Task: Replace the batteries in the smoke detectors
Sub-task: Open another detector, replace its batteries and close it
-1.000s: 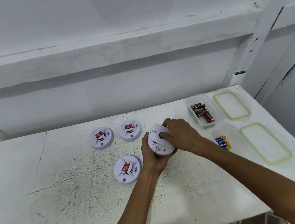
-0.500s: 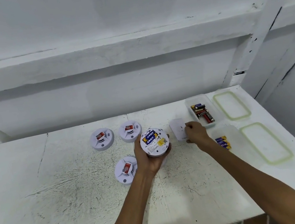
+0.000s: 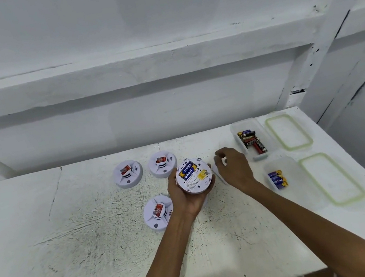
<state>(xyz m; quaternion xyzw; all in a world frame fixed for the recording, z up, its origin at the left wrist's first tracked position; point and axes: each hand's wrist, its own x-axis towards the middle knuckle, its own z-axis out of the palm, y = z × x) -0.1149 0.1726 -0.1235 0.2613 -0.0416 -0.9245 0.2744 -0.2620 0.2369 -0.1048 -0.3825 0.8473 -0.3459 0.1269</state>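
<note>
Smoke detector [image 3: 194,177]: held just above the table [image 3: 98,249] at the centre of the frame, turned underside up. The battery bay is exposed, and blue-and-yellow batteries [image 3: 187,170] are seen seated in it, with a yellow label beside them. The unit is cradled from below by the left hand [image 3: 183,198]. The thumb is laid along the left rim and the fingertips are curled round the right rim.

Right hand [image 3: 236,169]: noted just right of the unit and apart from it, back upward, fingers loosely curled and blurred. A thin white piece [image 3: 219,175] is seen edge-on at the fingertips. Whether it is pinched or only lies beneath the hand cannot be told.

Three more units are laid face up on the table, each marked with a red label:
- upper-left detector [image 3: 128,173]
- upper-middle detector [image 3: 162,164], just beside the held unit
- lower detector [image 3: 158,212], touching the left wrist in this view

Right of the frame: a clear box [image 3: 235,127] is loaded with mixed red, black and blue cells [image 3: 252,142]. Below it, a second clear box [image 3: 277,163] is loaded with a few blue cells [image 3: 277,179]. Two green-rimmed lids are laid flat further right, an upper lid [image 3: 287,131] and a lower lid [image 3: 331,177].
</note>
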